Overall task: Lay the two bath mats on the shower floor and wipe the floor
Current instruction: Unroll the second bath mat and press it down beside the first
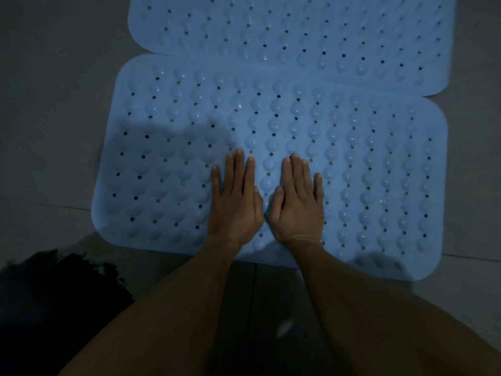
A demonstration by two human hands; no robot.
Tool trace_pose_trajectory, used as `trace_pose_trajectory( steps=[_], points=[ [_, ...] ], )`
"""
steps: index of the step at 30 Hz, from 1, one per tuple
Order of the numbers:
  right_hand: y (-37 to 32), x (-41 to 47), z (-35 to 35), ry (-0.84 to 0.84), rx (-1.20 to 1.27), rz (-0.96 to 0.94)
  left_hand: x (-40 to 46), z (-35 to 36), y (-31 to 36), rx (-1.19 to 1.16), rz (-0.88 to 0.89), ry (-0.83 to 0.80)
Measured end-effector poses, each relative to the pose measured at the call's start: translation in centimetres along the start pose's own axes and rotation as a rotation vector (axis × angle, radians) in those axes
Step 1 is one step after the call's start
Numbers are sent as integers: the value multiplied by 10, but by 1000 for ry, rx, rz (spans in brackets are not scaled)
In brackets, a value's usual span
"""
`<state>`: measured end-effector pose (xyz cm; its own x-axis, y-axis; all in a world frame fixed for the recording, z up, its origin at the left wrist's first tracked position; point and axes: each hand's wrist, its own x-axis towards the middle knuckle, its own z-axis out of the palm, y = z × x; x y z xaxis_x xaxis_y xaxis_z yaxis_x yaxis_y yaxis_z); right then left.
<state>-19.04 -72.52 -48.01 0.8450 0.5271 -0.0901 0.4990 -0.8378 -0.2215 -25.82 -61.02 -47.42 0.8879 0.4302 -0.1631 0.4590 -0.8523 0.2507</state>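
Observation:
Two light blue rubber bath mats with bumps and small holes lie flat on the grey tiled floor. The near mat fills the middle of the view. The far mat lies behind it, and their long edges touch or slightly overlap. My left hand and my right hand rest palm down side by side on the near mat, close to its front edge. Fingers are extended and held together; neither hand grips anything.
Grey floor tiles with grout lines surround the mats on the left, right and front. A dark, fuzzy-edged shape lies at the lower left beside my left forearm; what it is cannot be told.

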Motion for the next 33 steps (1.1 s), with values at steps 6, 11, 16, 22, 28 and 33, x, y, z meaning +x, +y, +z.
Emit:
trace_pose_trajectory(
  steps=[6,11,16,22,28,33],
  points=[
    [1,1,-4,-19,39,9,-2,2,0,79,2,27],
    [3,2,-10,-44,114,-29,-1,-1,-2,55,31,22],
    [15,12,-50,-312,221,-119,6,-49,-6,-37,0,-312],
    [40,48,-182,-549,40,-164,-10,-172,30,74,-116,-454],
    [35,53,-348,-596,-5,-169,-44,-307,102,-2,-168,-463],
    [20,38,-487,-601,-9,-164,-63,-436,155,-41,-207,-415]
  ],
)
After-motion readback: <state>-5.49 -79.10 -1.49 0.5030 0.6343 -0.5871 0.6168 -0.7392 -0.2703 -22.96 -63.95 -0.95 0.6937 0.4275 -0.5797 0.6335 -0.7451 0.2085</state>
